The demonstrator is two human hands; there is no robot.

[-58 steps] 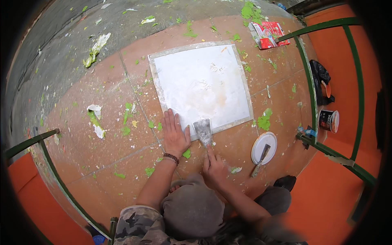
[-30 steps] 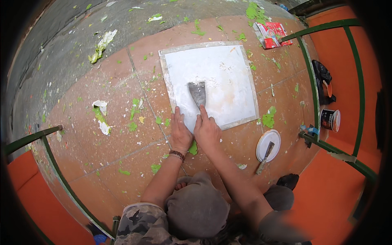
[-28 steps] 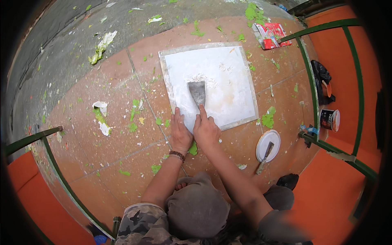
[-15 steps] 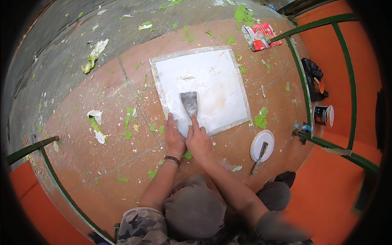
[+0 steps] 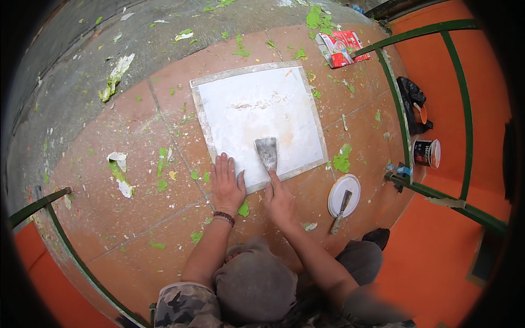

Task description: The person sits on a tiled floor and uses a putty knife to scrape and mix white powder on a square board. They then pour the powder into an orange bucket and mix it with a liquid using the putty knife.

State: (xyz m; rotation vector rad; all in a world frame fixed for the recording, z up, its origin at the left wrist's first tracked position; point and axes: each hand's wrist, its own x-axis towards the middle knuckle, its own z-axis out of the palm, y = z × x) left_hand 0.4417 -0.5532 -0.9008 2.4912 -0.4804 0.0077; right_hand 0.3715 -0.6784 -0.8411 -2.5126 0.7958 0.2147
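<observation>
While right hand (image 5: 280, 205) grips flared scraper (image 5: 267, 153), crumbs (image 5: 276, 97) roughen board (image 5: 298, 136).

A grey scraper on a white, grey-edged square panel.
The panel (image 5: 246, 123) lies flat on the tiled floor (image 5: 104, 218), turned slightly, its broad face marked by faint tan stains and a small orange streak at the far right corner; white crumbs (image 5: 250, 104) form a ragged line across its far half. The left hand (image 5: 228, 186) rests spread on its near left corner. The scraper (image 5: 267, 153), its smeared metal blade flaring toward the far side, lies over the panel's near part, its handle hidden in the right hand (image 5: 281, 205).
</observation>
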